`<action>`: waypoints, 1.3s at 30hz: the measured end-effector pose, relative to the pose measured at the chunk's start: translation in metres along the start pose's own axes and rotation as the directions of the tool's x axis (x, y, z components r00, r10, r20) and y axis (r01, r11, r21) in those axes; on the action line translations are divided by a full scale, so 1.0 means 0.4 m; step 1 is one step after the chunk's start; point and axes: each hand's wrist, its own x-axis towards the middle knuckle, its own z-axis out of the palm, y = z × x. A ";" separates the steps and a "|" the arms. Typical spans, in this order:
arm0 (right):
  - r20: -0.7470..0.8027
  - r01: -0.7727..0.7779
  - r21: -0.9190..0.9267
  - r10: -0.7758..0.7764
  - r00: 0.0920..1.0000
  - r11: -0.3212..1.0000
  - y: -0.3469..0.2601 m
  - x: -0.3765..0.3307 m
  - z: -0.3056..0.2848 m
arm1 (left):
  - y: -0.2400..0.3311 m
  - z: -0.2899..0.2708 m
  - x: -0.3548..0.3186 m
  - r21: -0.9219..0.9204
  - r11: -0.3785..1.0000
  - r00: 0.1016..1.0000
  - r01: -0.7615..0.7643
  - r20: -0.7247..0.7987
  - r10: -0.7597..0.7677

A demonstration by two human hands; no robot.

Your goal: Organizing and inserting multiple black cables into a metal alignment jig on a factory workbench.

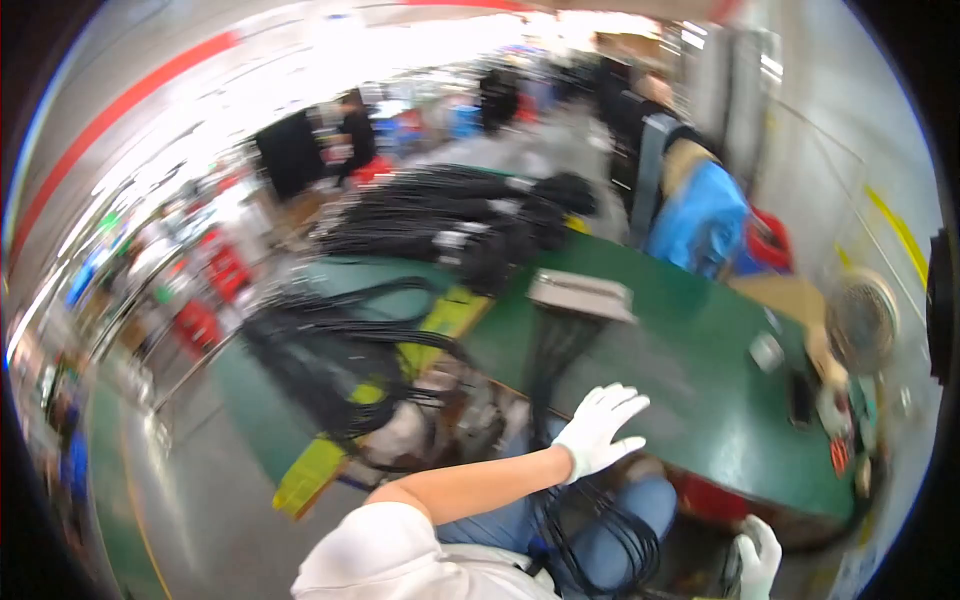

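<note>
My left hand, in a white glove, stretches over the near edge of the green table, palm down, fingers spread and holding nothing. Black cables run beside it from a pale box-shaped fixture toward me. A looped bundle of black cables hangs across my lap. Low at the right, below the table edge, is my gloved right hand, its fingers loosely bent and apart. Nothing shows clearly in it, and the lower frame edge cuts it off.
Big bundles of black cables cover the table's far side, with more cables at the left over a yellow-edged surface. A phone-like dark object and a fan are at the right. A blue cover stands behind the table.
</note>
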 end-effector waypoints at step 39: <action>0.176 0.021 -0.613 0.111 0.978 0.790 -0.437 0.828 0.251 | -0.108 0.314 0.155 -0.793 0.609 0.738 -0.026 -0.426 -0.523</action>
